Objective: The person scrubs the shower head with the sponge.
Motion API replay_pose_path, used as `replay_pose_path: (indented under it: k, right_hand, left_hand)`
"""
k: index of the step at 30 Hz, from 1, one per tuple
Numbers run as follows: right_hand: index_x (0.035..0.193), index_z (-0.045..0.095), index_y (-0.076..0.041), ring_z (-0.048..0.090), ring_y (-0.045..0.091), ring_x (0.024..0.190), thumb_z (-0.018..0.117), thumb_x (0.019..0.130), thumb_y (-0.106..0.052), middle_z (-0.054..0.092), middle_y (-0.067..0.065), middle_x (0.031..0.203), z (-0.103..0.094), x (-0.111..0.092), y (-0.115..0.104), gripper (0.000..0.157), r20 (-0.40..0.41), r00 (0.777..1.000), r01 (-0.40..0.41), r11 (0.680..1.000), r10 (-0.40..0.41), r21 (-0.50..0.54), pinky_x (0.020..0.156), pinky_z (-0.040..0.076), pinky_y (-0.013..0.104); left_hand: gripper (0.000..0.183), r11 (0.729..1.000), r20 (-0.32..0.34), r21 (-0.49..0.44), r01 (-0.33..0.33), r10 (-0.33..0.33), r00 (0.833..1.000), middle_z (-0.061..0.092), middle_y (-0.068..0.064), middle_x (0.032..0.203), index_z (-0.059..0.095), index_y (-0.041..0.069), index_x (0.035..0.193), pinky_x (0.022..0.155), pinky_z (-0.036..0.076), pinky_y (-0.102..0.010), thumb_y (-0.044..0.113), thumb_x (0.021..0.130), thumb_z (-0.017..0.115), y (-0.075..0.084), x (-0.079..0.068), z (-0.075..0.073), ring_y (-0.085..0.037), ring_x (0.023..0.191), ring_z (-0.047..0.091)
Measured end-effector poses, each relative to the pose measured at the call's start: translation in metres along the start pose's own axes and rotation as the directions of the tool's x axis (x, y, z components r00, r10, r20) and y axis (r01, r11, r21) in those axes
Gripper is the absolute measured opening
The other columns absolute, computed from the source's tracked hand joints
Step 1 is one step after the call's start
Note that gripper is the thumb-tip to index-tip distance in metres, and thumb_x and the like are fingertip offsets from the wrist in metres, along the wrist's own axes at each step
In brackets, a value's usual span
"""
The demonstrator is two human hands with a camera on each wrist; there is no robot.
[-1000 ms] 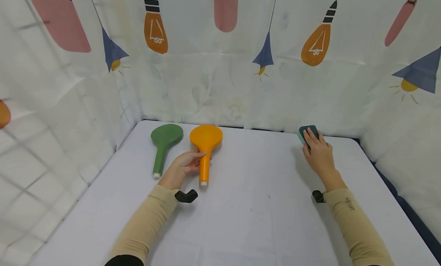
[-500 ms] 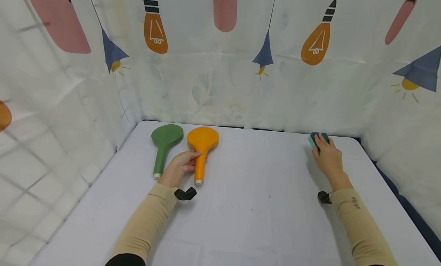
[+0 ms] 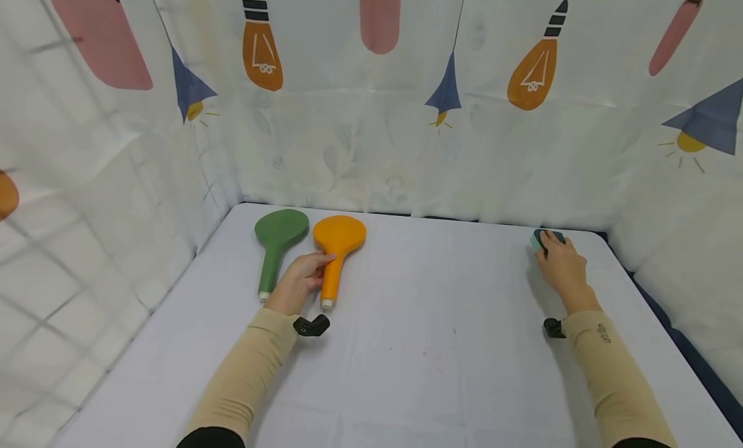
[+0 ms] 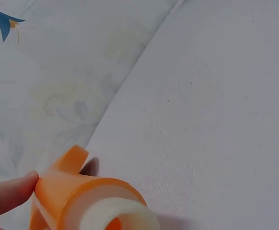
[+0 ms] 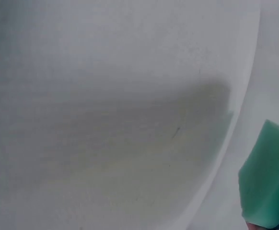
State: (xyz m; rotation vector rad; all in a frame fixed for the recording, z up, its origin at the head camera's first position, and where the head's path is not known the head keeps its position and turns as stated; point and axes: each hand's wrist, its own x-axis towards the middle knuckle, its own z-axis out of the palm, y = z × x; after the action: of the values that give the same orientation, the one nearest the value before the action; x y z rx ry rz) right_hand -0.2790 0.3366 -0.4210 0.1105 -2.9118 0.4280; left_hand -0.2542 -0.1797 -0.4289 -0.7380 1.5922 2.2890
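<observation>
My left hand [image 3: 298, 280] pinches the handle of an orange paddle-shaped thing [image 3: 340, 234] with a round head and a white end. The left wrist view shows that handle's hollow white end [image 4: 118, 213] close up, with my thumb [image 4: 15, 192] against the orange side. A similar green paddle-shaped thing [image 3: 281, 231] lies just left of it on the table. Near the far right corner, my right hand [image 3: 563, 271] grips a two-tone green sponge [image 3: 536, 241]. In the right wrist view the sponge's light green side [image 5: 269, 177] shows; that hand is mostly cut off.
A white cloth covers the table [image 3: 418, 345], with a few faint reddish marks near its middle. Patterned curtain [image 3: 371, 145] hangs behind the far edge and along both sides. Dark material [image 3: 667, 325] shows beyond the right edge.
The orange thing has shifted slightly left toward the green one, its handle end swinging left. My right hand has moved right and a little nearer with the sponge.
</observation>
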Motion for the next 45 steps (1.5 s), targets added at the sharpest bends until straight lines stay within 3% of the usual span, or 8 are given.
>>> replay_pose_path:
  k: [9, 18, 29, 32, 36, 39, 43, 45]
  right_hand:
    - [0.154, 0.030, 0.009, 0.022, 0.063, 0.138, 0.036, 0.106, -0.017, 0.022, 0.034, 0.158, -0.001, 0.003, 0.011, 0.055, 0.215, 0.974, -0.071, 0.997, 0.067, 0.008, 0.097, 0.025, 0.085]
    - [0.156, 0.016, 0.009, 0.004, 0.064, 0.142, 0.037, 0.106, -0.017, 0.007, 0.038, 0.160, -0.004, 0.002, 0.017, 0.061, 0.385, 0.917, -0.113, 0.994, 0.099, 0.014, 0.102, 0.016, 0.085]
    - [0.153, 0.011, 0.016, -0.003, 0.067, 0.140, 0.036, 0.106, -0.018, -0.001, 0.041, 0.157, -0.007, 0.004, 0.026, 0.063, 0.468, 0.881, -0.069, 0.998, 0.066, -0.012, 0.103, 0.013, 0.084]
    - [0.152, 0.008, 0.020, -0.006, 0.069, 0.139, 0.038, 0.106, -0.016, -0.004, 0.044, 0.155, -0.005, 0.003, 0.030, 0.065, 0.488, 0.872, -0.033, 0.999, 0.028, 0.001, 0.105, 0.012, 0.082]
    - [0.152, 0.002, 0.020, -0.011, 0.069, 0.138, 0.045, 0.106, -0.019, -0.009, 0.046, 0.154, -0.001, 0.002, 0.032, 0.073, 0.489, 0.873, -0.014, 0.999, -0.003, 0.032, 0.105, 0.010, 0.082]
    - [0.153, 0.000, 0.018, -0.012, 0.068, 0.139, 0.049, 0.106, -0.026, -0.012, 0.043, 0.156, 0.002, 0.002, 0.029, 0.081, 0.477, 0.879, -0.026, 0.999, 0.002, 0.043, 0.104, 0.009, 0.084]
    - [0.153, -0.002, 0.017, -0.015, 0.066, 0.140, 0.049, 0.107, -0.035, -0.014, 0.040, 0.157, 0.000, 0.001, 0.024, 0.086, 0.480, 0.877, -0.048, 0.997, 0.017, 0.053, 0.102, 0.004, 0.085]
    - [0.154, -0.002, 0.016, -0.016, 0.066, 0.140, 0.047, 0.108, -0.039, -0.015, 0.039, 0.157, -0.002, 0.000, 0.022, 0.087, 0.486, 0.874, -0.059, 0.996, 0.022, 0.062, 0.100, 0.000, 0.087]
  left_hand:
    - [0.059, 0.998, -0.072, -0.060, -0.015, 0.011, 0.997, 0.047, -0.013, 0.142, 0.037, -0.001, 0.156, 0.101, 0.044, -0.031, 0.001, 0.101, 0.058, -0.001, -0.005, -0.001, -0.020, 0.113, 0.049]
    - [0.015, 0.998, -0.046, 0.002, -0.059, 0.059, 0.997, 0.045, -0.008, 0.110, 0.048, 0.005, 0.118, 0.071, 0.044, -0.024, 0.011, 0.104, 0.051, -0.002, -0.012, -0.003, -0.019, 0.089, 0.048]
    - [0.026, 0.994, -0.004, -0.107, -0.010, 0.009, 1.000, 0.049, -0.004, 0.102, 0.042, 0.008, 0.128, 0.079, 0.040, -0.029, 0.009, 0.104, 0.052, 0.003, -0.014, 0.006, -0.016, 0.091, 0.051]
    - [0.040, 0.996, -0.007, -0.088, -0.021, 0.021, 1.000, 0.048, -0.006, 0.112, 0.038, 0.005, 0.142, 0.084, 0.039, -0.031, 0.009, 0.104, 0.051, 0.004, -0.017, 0.009, -0.017, 0.097, 0.049]
    - [0.061, 0.999, 0.020, -0.017, -0.051, 0.052, 0.998, 0.040, -0.019, 0.148, 0.021, -0.002, 0.159, 0.104, 0.034, -0.036, 0.009, 0.105, 0.047, 0.005, -0.019, 0.011, -0.024, 0.122, 0.044]
    - [0.067, 0.996, 0.055, 0.035, -0.078, 0.076, 0.996, 0.017, -0.024, 0.166, 0.010, -0.006, 0.161, 0.121, 0.018, -0.043, 0.008, 0.106, 0.044, 0.004, -0.018, 0.010, -0.033, 0.147, 0.027]
    - [0.068, 0.990, 0.088, 0.098, -0.104, 0.095, 0.992, 0.003, -0.023, 0.168, 0.005, -0.004, 0.161, 0.124, 0.004, -0.048, 0.008, 0.107, 0.043, 0.002, -0.019, 0.010, -0.035, 0.155, 0.005]
    - [0.067, 0.985, 0.068, 0.124, -0.122, 0.114, 0.991, 0.025, -0.026, 0.162, 0.010, -0.002, 0.162, 0.120, 0.024, -0.039, 0.007, 0.106, 0.045, 0.001, -0.021, 0.010, -0.032, 0.145, 0.036]
